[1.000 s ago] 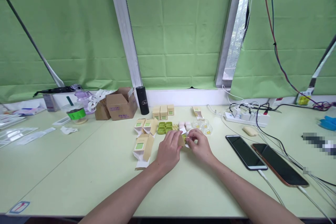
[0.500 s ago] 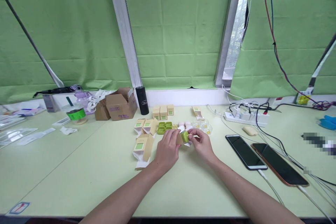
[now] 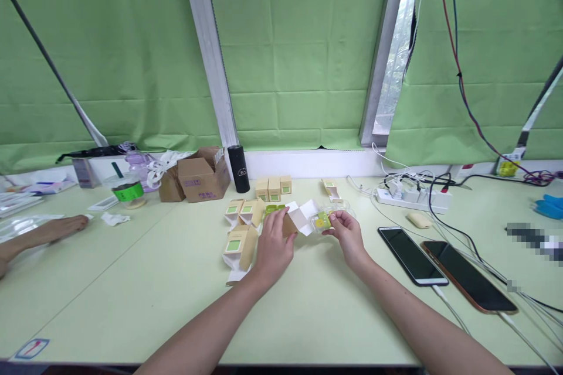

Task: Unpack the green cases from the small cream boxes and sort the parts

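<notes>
My left hand is closed around a small cardboard box whose white inner flaps stand open toward the right. Just beyond those flaps, my right hand pinches a small green and yellow piece in clear plastic, which is outside the box. Green square containers show partly behind my left hand. Clear plastic pieces lie behind my right hand. To the left are several small boxes with green labels and opened flaps.
Several upright small boxes stand at the back beside a black bottle and a brown carton. Two phones with cables lie at right, near a power strip. Another person's hand rests on the table at far left.
My right hand has moved right, drawing the green piece out of the box. The box's white flaps now show. Another person's hand has come in at far left.
</notes>
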{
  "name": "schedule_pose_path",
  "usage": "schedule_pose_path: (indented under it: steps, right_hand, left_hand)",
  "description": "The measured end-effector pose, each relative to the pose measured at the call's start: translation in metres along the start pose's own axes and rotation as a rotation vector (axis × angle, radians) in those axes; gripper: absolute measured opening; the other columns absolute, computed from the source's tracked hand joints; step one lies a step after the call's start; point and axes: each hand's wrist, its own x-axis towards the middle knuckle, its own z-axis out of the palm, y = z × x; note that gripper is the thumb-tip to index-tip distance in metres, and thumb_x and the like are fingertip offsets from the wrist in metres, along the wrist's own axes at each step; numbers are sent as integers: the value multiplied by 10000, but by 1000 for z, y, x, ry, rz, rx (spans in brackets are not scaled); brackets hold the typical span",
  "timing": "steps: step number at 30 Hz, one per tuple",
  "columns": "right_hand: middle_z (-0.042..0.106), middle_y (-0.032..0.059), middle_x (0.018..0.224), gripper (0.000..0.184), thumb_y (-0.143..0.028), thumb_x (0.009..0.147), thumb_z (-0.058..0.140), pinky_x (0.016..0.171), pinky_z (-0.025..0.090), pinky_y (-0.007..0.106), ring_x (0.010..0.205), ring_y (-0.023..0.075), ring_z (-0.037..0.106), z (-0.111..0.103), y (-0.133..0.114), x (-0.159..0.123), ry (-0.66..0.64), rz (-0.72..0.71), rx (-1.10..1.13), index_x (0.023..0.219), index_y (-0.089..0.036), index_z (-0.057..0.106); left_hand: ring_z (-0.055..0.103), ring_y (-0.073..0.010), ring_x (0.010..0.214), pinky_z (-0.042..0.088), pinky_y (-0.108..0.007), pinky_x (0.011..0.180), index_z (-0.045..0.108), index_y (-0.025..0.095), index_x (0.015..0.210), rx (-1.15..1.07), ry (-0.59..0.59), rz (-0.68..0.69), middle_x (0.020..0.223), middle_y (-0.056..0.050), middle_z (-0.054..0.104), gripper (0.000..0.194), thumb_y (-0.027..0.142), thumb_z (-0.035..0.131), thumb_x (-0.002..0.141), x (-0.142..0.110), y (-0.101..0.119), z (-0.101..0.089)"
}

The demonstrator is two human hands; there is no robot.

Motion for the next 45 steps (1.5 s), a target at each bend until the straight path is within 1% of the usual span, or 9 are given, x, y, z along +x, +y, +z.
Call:
schedule_pose_path:
  steps: [2, 5, 10, 16, 21, 26, 32, 40, 45]
  right_hand:
    - [685, 26, 751, 499, -643, 658, 837, 591, 589, 356, 702, 208, 649, -3, 1, 3, 26, 9, 1, 791, -206, 636]
    - [675, 22, 742, 510, -651, 644, 840, 591, 539, 327, 683, 198, 622, -6, 7, 6, 53, -8, -47, 786, -204, 640]
    - [688, 41, 772, 477, -665, 731, 772, 656, 485, 332, 710, 213, 610, -7, 20, 9, 25, -98, -201, 795, -210, 644]
    - [712, 57, 830, 360, -562, 861, 648, 693, 449, 326, 731, 213, 594, -6, 25, 3, -80, -143, -487, 812, -206, 675]
    - [727, 50, 846, 251, -441, 893, 587, 720, 442, 331, 772, 222, 618, -5, 27, 1, -139, -150, -618, 833, -217, 684]
    - [738, 53, 889, 224, -421, 905, 569, 778, 469, 364, 836, 243, 655, -5, 25, 0, -187, -176, -638, 868, -228, 677]
    - [722, 79, 1144, 280, -462, 924, 588, 1020, 435, 464, 1131, 296, 623, -3, 12, -7, -160, -294, -644, 1056, -248, 710]
    - [707, 78, 1197, 351, -551, 943, 596, 1073, 403, 499, 1202, 311, 557, 9, 1, -20, -259, -375, -652, 1133, -277, 704]
    - [699, 92, 1131, 399, -616, 940, 568, 1052, 417, 501, 1188, 319, 529, 12, -6, -24, -283, -374, -639, 1076, -268, 707]
  left_hand:
    - [484, -296, 1367, 474, -525, 1112, 415, 307, 1488, -78, 40, -61, 1427, -102, 519, 614, 225, 641, 923, 1, -2, 1]
    - [505, -280, 1350, 539, -471, 1046, 419, 304, 1486, -254, 81, -163, 1429, -111, 514, 610, 273, 656, 925, 4, -2, 4]
    - [582, -252, 1271, 594, -397, 939, 384, 281, 1483, -601, 94, -304, 1352, -118, 586, 630, 341, 672, 926, 8, -4, 9]
    - [642, -276, 1239, 524, -442, 1047, 464, 229, 1360, -976, 78, -477, 1265, -142, 694, 689, 481, 804, 817, 13, -10, 13]
    - [684, -288, 1179, 517, -459, 1048, 548, 232, 1253, -1194, 73, -585, 1224, -121, 732, 657, 507, 864, 746, 14, -9, 13]
    - [671, -267, 1195, 508, -435, 1065, 631, 221, 1200, -1317, 63, -606, 1243, -94, 726, 527, 416, 859, 767, 14, -10, 15]
    - [718, -252, 1092, 552, -377, 974, 713, 181, 1111, -1376, -9, -635, 1138, -89, 764, 344, 340, 807, 821, 15, -12, 14]
    - [751, -271, 1025, 579, -382, 923, 739, 176, 1127, -1336, -93, -593, 1074, -91, 789, 404, 427, 807, 819, 13, -3, 12]
    - [711, -282, 1116, 540, -388, 987, 744, 173, 1162, -1210, -111, -516, 1187, -120, 761, 470, 509, 780, 834, 8, -4, 18]
